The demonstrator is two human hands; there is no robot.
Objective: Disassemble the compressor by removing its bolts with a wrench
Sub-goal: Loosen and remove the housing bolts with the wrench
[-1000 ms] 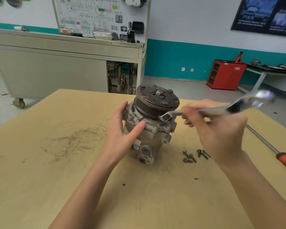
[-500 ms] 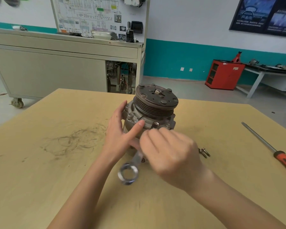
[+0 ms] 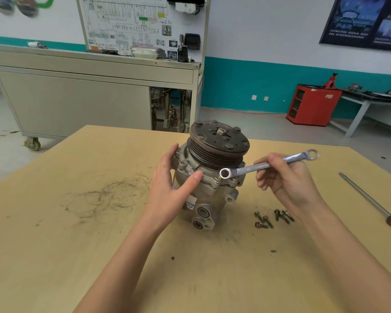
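A pale wooden table (image 3: 54, 256) fills the near part of the room, its top marked on the left with a swirl of dark scuffs (image 3: 106, 195) and a few small specks nearer in. At its right edge lies a long screwdriver (image 3: 370, 202), its orange handle pointing to the near right. Beyond the table, far left, stands a grey metal cabinet (image 3: 77, 105) on a caster (image 3: 32, 143), with a wiring-diagram board (image 3: 127, 23) rising behind it. A teal band (image 3: 246, 86) runs along the white back wall. Far right, a red cabinet (image 3: 312, 105) sits on the floor beside a white bench (image 3: 359, 111), and a dark poster (image 3: 366, 21) hangs above them.
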